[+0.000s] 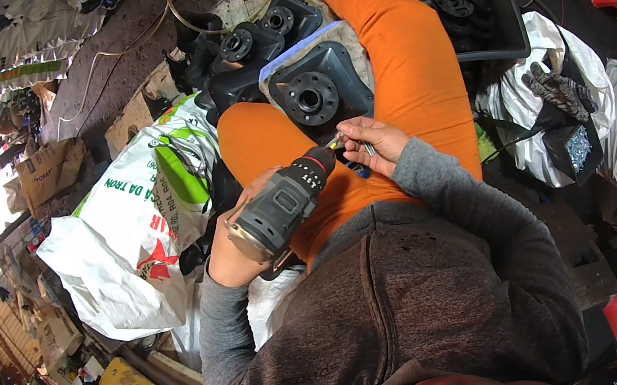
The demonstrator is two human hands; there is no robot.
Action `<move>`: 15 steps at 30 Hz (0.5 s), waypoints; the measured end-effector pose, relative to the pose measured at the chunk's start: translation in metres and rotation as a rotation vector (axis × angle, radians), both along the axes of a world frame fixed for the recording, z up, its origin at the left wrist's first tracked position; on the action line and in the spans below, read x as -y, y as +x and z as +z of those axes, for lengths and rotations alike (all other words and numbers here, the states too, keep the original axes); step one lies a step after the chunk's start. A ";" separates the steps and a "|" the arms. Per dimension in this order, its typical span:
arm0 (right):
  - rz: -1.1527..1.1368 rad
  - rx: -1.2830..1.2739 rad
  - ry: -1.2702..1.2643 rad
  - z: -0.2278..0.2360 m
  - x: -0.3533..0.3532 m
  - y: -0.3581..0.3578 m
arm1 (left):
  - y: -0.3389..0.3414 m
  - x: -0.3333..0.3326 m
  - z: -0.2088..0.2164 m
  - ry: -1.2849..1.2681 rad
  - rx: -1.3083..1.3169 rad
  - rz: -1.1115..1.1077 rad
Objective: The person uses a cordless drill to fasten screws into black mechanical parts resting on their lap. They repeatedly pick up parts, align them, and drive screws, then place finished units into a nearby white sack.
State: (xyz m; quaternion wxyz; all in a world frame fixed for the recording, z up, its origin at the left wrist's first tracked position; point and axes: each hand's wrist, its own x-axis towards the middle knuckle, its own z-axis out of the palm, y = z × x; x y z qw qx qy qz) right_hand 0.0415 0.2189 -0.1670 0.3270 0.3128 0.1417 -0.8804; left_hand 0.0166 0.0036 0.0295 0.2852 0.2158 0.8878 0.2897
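Observation:
My left hand [229, 246] is wrapped round a grey and black cordless drill [278, 207], its nose pointing up and to the right. At the drill's tip my right hand [376, 142] pinches a small metal piece [337, 139], probably a screw or bit. Another slim silver piece [370, 149] shows under its fingers. Beyond both hands, between my orange-trousered legs, lies a black moulded part [343, 82] with a round flange and a ring of holes. Neither hand touches it.
Similar black parts [251, 43] stand farther off. A dark crate [511, 12] of round black parts is at the far right. Nearer right are a grey glove [559, 92] on a white bag and an open black container of small silver pieces [579, 149]. A big white sack [126, 247] lies left.

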 end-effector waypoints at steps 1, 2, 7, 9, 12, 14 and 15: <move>-0.001 0.003 0.001 -0.002 0.001 -0.001 | -0.001 -0.001 0.001 -0.010 0.037 0.008; -0.002 0.007 0.002 -0.007 0.002 -0.001 | -0.003 -0.002 0.001 -0.020 0.075 0.017; 0.019 0.019 0.011 -0.009 0.002 -0.005 | -0.011 0.002 -0.006 -0.001 0.042 -0.003; 0.042 0.027 0.019 -0.011 0.002 -0.006 | -0.015 -0.003 -0.002 -0.058 0.118 0.021; 0.083 0.001 0.045 -0.018 0.005 -0.008 | -0.020 -0.012 0.005 -0.138 0.182 0.007; 0.064 0.028 0.087 -0.011 0.009 -0.008 | -0.020 -0.007 -0.007 -0.119 -0.001 -0.126; 0.052 0.038 0.109 -0.006 0.009 -0.009 | -0.023 -0.007 -0.010 -0.099 -0.026 -0.115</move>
